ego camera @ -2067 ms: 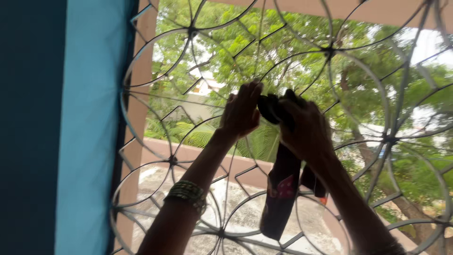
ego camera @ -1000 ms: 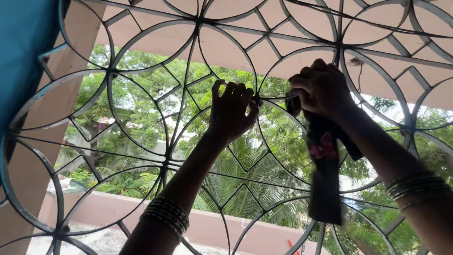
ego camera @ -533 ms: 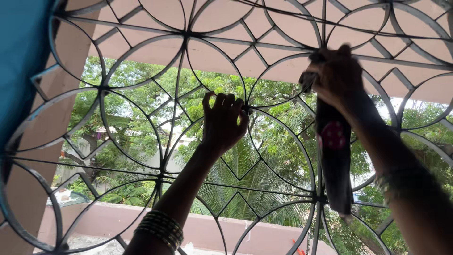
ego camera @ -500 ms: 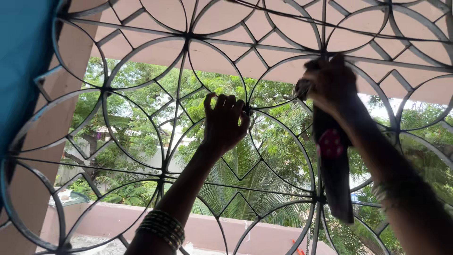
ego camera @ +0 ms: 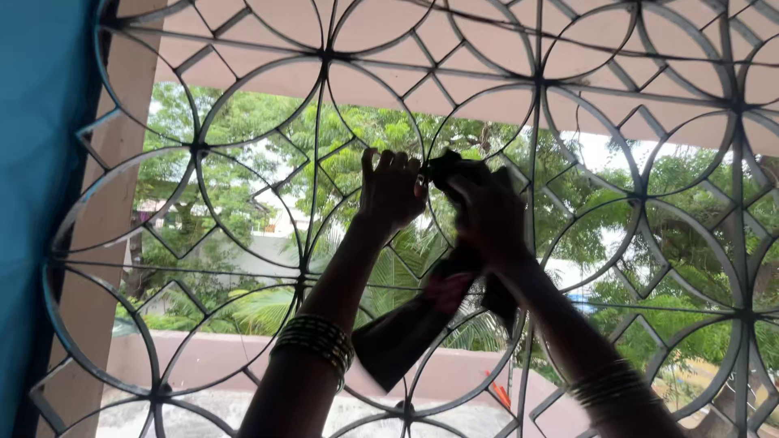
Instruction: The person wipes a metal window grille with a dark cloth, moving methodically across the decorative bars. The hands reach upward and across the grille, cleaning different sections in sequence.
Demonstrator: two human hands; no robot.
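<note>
Left hand: centre of the frame, fingers curled round a bar of the grey metal window grille of circles and petals.
Right hand: just beside it, clamped on the dark cloth with a pink patch, whose tail hangs toward lower centre.
Doing it well: I'd judge wrapping the cloth round each bar works best, steadying with the other hand.
Left edge: blue curtain.

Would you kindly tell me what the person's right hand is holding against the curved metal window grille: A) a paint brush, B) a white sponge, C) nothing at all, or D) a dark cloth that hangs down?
D: the right hand grips a dark cloth bunched at the curved metal window grille, its loose end trailing down past the wrist.
</note>
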